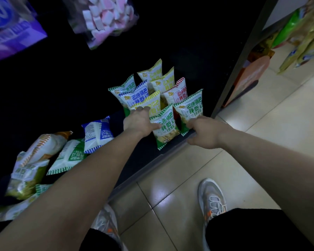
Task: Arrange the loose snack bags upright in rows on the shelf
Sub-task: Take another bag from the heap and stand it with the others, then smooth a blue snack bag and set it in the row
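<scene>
Both hands are working at the standing bags: left hand [140,120] is lying spread against a yellow bag [149,104], right hand [203,132] is curling around a green bag [190,109]. Loose bags [69,156] are lying flat at eight o'clock on the shelf [149,160].

My dark shelf [172,147] carries upright snack bags [170,95] in rows at the right end, while loose bags [65,153] lie flat and jumbled toward the left, a blue one [98,134] nearest the rows
</scene>
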Action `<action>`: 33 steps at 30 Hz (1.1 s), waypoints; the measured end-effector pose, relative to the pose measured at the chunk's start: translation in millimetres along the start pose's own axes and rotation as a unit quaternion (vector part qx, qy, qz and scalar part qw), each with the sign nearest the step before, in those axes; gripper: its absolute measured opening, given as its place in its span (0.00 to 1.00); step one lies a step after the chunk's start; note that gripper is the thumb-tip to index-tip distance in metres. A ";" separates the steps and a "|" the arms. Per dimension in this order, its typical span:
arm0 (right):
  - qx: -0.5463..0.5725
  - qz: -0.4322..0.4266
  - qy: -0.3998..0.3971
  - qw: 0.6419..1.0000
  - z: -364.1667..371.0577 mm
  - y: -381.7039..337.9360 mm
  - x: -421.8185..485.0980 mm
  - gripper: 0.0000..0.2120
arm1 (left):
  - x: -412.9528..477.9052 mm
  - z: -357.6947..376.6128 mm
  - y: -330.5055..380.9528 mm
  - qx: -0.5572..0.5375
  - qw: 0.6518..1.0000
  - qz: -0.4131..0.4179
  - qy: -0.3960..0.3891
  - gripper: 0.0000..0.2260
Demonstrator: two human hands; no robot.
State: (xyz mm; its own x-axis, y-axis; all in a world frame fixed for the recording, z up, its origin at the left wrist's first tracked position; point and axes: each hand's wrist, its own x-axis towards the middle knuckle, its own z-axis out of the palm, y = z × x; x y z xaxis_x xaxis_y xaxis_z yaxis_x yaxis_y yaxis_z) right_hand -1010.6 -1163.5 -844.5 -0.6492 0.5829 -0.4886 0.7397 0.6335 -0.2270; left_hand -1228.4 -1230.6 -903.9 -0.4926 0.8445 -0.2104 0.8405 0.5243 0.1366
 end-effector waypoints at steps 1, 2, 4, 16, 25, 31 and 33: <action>-0.001 -0.007 0.005 1.000 -3.5 -9.6 1.6 0.30 | -5.5 -8.3 -7.4 0.012 1.000 0.003 -0.001 0.41; -0.002 -0.016 0.011 1.000 -6.8 -20.4 3.0 0.29 | -12.4 -17.4 -16.8 0.028 1.000 0.006 -0.002 0.41; -0.004 -0.033 0.024 0.999 -12.3 -44.3 5.3 0.28 | -28.9 -36.1 -39.9 0.062 0.998 0.012 -0.013 0.40; -0.023 -0.126 0.014 0.992 8.8 -196.0 39.9 0.30 | -169.0 -80.0 -227.0 0.043 0.996 -0.074 -0.032 0.36; -0.019 -0.108 -0.019 0.994 78.7 -265.8 151.2 0.29 | -142.1 -58.4 -290.9 -0.068 0.986 -0.139 -0.058 0.36; 0.092 -0.004 0.004 0.996 127.0 -268.7 211.0 0.33 | -125.5 -41.4 -295.2 -0.076 0.982 -0.154 -0.075 0.37; 0.160 0.007 -0.005 0.987 137.0 -270.0 221.3 0.33 | -124.1 -39.2 -297.1 -0.086 0.980 -0.164 -0.076 0.37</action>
State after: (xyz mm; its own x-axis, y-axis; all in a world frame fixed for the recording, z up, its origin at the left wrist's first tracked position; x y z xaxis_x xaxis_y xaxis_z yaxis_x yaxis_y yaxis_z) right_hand -1329.8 -1275.3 -1006.7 -0.6382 0.5837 -0.5020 0.7675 0.4311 -0.4744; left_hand -1425.8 -1486.9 -880.4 -0.6794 0.6090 -0.4093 0.5863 0.7860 0.1963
